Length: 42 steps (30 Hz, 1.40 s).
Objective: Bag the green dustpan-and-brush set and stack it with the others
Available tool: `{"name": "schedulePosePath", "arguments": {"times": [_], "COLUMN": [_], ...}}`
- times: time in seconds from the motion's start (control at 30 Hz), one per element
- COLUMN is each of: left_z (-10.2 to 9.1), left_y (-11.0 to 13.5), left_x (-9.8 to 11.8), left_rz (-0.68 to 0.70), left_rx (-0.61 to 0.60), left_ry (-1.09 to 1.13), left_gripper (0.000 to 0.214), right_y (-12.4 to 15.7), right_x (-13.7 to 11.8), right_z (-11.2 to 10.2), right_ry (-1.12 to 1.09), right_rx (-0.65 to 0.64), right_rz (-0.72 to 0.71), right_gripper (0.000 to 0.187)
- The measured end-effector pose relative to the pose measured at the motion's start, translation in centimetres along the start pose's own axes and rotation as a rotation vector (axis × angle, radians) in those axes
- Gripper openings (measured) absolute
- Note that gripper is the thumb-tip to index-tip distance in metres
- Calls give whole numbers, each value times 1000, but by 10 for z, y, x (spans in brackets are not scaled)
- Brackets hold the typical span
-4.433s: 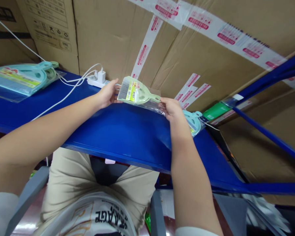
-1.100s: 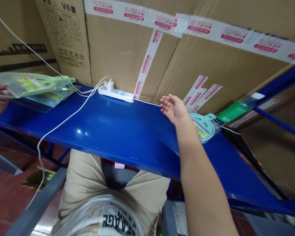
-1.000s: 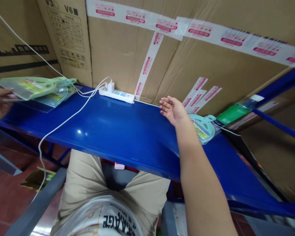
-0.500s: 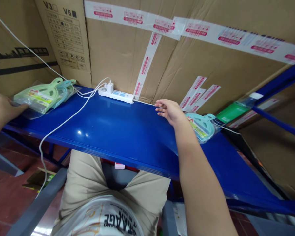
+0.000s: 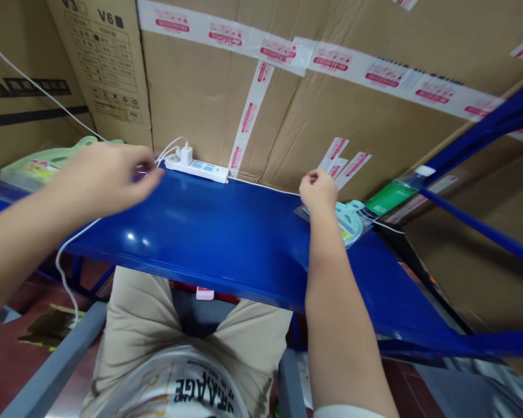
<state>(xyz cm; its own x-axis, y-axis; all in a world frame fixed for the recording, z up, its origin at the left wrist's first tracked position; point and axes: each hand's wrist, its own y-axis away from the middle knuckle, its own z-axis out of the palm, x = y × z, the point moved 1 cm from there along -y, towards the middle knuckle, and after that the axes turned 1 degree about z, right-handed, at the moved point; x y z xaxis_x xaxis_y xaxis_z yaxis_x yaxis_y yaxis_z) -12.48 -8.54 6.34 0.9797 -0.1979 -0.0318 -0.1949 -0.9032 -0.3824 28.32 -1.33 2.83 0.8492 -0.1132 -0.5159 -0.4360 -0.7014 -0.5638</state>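
My left hand (image 5: 113, 177) is raised over the left part of the blue table (image 5: 218, 232). Its fingers are bent, with a gap to the thumb, and I see nothing held. Behind it lie light-green fan-shaped plastic pieces with looped handles (image 5: 39, 162) in clear wrap, partly hidden by the hand. My right hand (image 5: 319, 188) is curled closed at the table's back, beside a clear-wrapped pale-blue fan-shaped plastic piece (image 5: 351, 217). The hand and forearm cover part of that package. Whatever its fingers may hold is hidden.
A white power strip (image 5: 196, 168) with a plugged-in charger and cables lies along the back. Large cardboard boxes (image 5: 209, 110) wall off the rear. At right, a green-labelled bottle (image 5: 394, 194) leans near a blue frame bar (image 5: 483, 223). A white cable (image 5: 65, 261) hangs over the front edge.
My left hand has left the green package and moved right over the table. My right hand has curled its fingers and shifted toward the pale-blue package. The view has turned slightly.
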Motion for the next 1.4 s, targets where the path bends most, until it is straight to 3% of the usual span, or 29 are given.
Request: {"name": "schedulePosePath", "arguments": {"times": [0.07, 0.13, 0.2, 0.27, 0.4, 0.6, 0.9, 1.0, 1.13, 1.2, 1.3, 1.4], "left_z": [-6, 7, 34, 62, 94, 95, 95, 95, 94, 92, 90, 90], "left_y": [-25, -49, -68, -78, -80, -82, -78, -80, -85, -87, -90, -92], "left_x": [79, 133, 164, 177, 172, 157, 162, 160, 154, 151, 147, 144], "left_rz": [126, 245, 355, 394, 346, 305, 336, 329, 264, 235, 207, 208], "left_rx": [-54, -104, -162, -186, -234, -267, -307, -304, -270, -249, -249, -270], "left_ry": [1, 41, 84, 125, 228, 323, 379, 382, 371, 368, 344, 319], "left_gripper": [41, 40, 40, 40, 36, 34, 31, 33, 33, 33, 31, 32], "right_y": [-3, -4, -2, 1, 6, 13, 14, 22, 36, 36, 28, 23], "right_x": [15, 27, 36, 41, 45, 35, 31, 11, -28, -36, -27, -12], "right_z": [-10, -16, -19, -20, -16, 0, 9, 16, 27, 26, 19, 18], "right_ry": [123, 241, 325, 368, 393, 485, 488, 447, 245, 127, 71, -33], "right_rx": [45, 0, -73, -111, -261, -417, -322, -414, -610, -566, -377, -383], "right_rz": [83, 187, 278, 367, 553, 504, 374, 282, 4, -52, 10, 237], "right_gripper": [22, 25, 28, 32, 45, 59, 68, 60, 33, 25, 15, 8]}}
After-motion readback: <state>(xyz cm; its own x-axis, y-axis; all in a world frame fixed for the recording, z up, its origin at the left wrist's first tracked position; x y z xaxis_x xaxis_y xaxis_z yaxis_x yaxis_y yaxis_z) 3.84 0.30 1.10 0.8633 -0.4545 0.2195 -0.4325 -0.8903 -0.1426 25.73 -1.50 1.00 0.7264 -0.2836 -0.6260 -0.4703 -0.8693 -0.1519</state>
